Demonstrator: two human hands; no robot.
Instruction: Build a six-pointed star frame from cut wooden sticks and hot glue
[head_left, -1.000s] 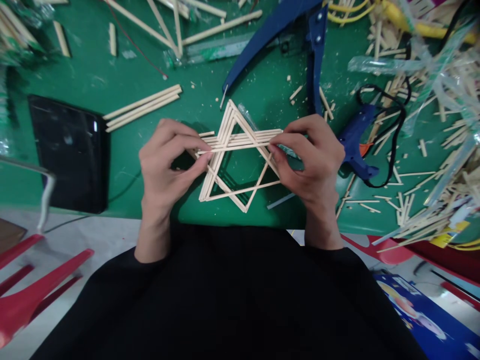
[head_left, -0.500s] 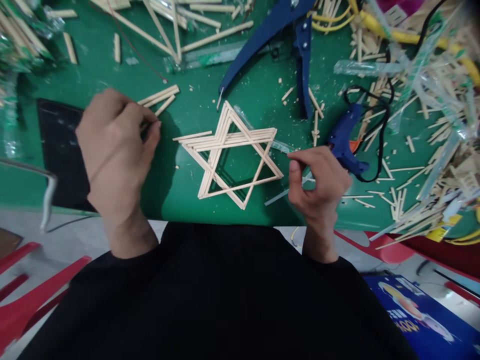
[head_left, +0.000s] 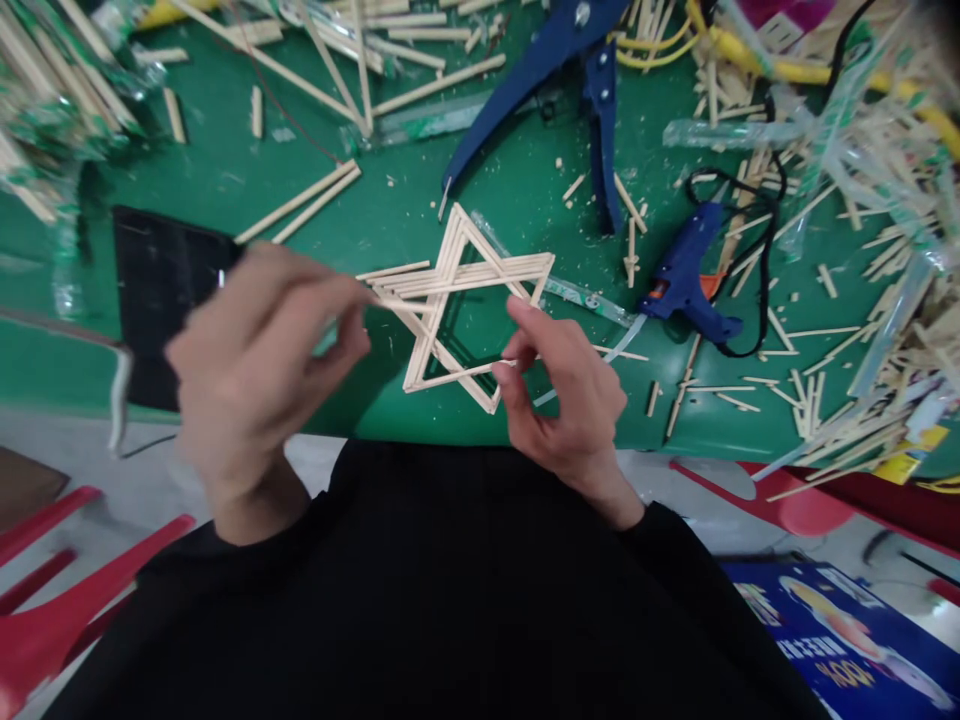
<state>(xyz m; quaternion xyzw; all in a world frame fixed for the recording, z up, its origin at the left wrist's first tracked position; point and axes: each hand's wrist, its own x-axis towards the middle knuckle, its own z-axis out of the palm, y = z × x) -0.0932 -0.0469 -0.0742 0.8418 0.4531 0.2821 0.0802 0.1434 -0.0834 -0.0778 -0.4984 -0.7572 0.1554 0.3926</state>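
Observation:
My left hand is closed in a pinch on a thin wooden stick, whose far end reaches over the left point of a six-pointed star of wooden sticks. The star lies flat on the green table, several of its sides built from sticks laid side by side. Over the star's lower right side, my right hand has curled fingers, thumb and fingertips close together. Whatever sits between them is too small to make out. That hand hides the star's right point. Two loose sticks lie beyond my left hand.
A blue glue gun with a black cord lies at right. Blue-handled cutters rest at the back. Stick scraps and plastic wrappers crowd the right; bundled sticks fill the back left. A black flat object sits at left.
My left hand has come right from the loose sticks to the star, carrying one stick. My right hand has moved left from beside the glue gun onto the star's right side.

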